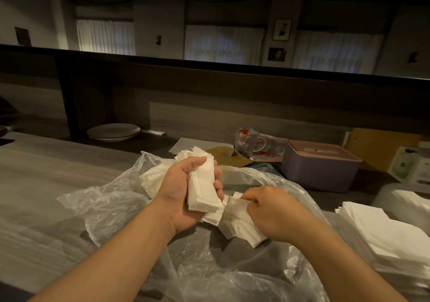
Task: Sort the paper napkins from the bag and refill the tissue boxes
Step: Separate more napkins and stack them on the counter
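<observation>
Now I'm mid-sort: left hand [186, 186] clutches a napkin stack [202, 191], right hand [271, 211] pinches loose napkins [239, 225] over the bag [111, 199], probably joining them next.

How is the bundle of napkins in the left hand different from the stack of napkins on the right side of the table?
The bundle of napkins is gripped upright in the left hand, above the plastic bag; the stack of napkins lies flat on the table, with no hand on it. The bundle is narrow and thin; the stack looks wider and taller. Both are white paper, with their edges not evenly lined up.
</observation>
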Demonstrator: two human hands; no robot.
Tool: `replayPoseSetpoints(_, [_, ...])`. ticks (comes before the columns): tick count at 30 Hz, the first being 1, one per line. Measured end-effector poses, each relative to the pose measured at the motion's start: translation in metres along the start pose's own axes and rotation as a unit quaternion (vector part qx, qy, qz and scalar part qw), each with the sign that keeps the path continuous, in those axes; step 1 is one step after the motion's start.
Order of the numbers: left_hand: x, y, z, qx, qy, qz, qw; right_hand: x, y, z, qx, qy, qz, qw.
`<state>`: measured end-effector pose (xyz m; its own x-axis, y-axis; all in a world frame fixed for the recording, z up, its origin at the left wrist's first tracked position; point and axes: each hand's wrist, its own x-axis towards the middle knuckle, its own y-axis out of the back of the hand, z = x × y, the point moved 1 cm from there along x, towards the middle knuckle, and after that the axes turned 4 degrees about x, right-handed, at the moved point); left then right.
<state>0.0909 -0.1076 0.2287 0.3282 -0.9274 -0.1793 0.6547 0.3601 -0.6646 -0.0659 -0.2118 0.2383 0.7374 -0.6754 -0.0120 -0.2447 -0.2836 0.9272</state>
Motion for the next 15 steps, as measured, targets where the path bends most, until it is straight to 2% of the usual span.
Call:
replayPoseSetpoints(11, [-0.0001, 0.0011, 0.0004, 0.012, -0.003, 0.008, 1.0, -0.001, -0.0005, -0.0013, 0.012, -0.022, -0.011, 1.0])
replayPoseSetpoints(15, [-0.0007, 0.0002, 0.0007, 0.009, -0.001, 0.003, 1.0, 0.0016, -0.0031, 0.0006, 0.022, -0.027, 0.025, 0.999])
